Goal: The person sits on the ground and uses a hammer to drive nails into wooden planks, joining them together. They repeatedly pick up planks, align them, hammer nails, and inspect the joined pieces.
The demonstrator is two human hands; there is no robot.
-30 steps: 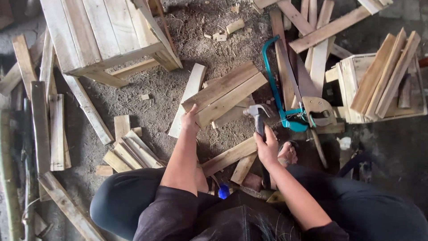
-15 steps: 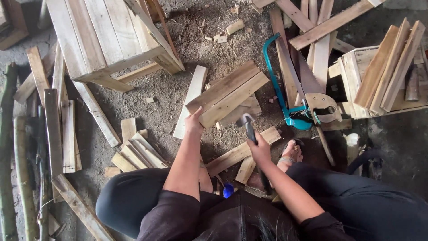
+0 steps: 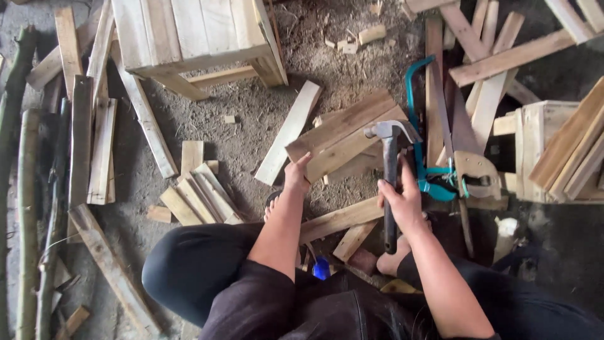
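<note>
Hammer (image 3: 391,176) is up at 12 o'clock of our right hand (image 3: 402,204), fist wrapped round the dark handle, steel claw head raised over the boards (image 3: 346,135). Left hand (image 3: 297,173) presses flat on their near edge. No nail showing, so nothing looks joined yet. Teal saw (image 3: 434,126) at 3 o'clock, crate (image 3: 189,31) at 10.
</note>
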